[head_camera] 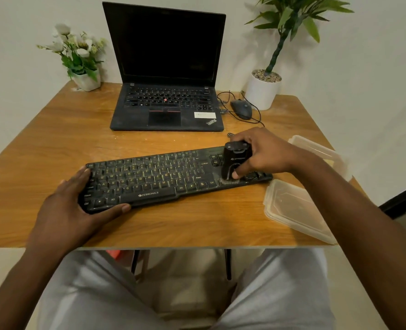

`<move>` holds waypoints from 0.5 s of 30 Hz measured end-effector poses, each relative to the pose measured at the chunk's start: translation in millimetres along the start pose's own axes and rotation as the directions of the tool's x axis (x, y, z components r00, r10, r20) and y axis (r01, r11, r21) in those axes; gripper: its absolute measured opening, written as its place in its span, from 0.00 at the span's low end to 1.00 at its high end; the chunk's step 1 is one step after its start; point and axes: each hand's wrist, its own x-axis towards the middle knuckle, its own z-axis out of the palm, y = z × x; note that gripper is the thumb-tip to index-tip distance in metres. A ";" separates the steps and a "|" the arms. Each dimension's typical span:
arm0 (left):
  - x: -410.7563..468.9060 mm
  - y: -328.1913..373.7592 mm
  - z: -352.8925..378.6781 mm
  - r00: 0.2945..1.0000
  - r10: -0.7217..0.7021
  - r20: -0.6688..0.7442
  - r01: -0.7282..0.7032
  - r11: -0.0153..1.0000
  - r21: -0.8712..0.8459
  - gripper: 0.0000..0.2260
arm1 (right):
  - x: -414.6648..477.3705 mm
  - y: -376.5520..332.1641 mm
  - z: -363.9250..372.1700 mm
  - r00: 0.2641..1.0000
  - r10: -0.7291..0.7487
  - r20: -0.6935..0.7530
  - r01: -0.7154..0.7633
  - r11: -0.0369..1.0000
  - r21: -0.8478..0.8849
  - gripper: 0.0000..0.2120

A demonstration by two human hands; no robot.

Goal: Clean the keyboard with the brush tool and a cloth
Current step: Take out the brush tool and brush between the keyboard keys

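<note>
Flower pot (87, 79): white, with white flowers, at the 10 o'clock corner of the wooden table (54, 139).
Left hand (71, 206): you hold the left end of the keyboard with it. The thumb lies straight along the front edge, and the other fingers lie together and nearly straight on the far left corner.
Keyboard (161, 179): black and dusty, it lies flat in the middle of the table. Its right end is turned a little toward 1 o'clock.
Laptop (166, 91): open with a dark screen, at 12 o'clock from the keyboard and apart from it.
Brush tool (235, 160): black, standing upright on the right part of the keyboard. Its bristles touch the keys near the front edge.
Right hand (266, 153): your fingers are curled around the brush tool from the right side, and the thumb tip presses low on its front.
Mouse (241, 109): black, with a cable, at 3 o'clock from the laptop.
Plant pot (263, 91): white, with a green plant, just behind the mouse at 1 o'clock.
Lid (294, 208): clear plastic, at 4 o'clock from the keyboard, near the table's edge.
Container (316, 151): clear plastic, at 2 o'clock from the keyboard, partly hidden by your right forearm.
</note>
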 end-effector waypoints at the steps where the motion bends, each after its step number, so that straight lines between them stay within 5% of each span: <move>1: 0.1 0.0 0.3 1.000 -0.003 0.000 0.003 1.000 -0.004 0.61 | -1.6 2.2 -4.1 1.000 0.006 -0.005 -0.006 1.000 -0.017 0.19; 15: -1.3 3.5 -1.4 1.000 -0.007 -0.002 0.007 1.000 -0.031 0.62 | 10.4 -6.5 8.7 0.998 -0.066 -0.024 0.066 0.998 0.017 0.17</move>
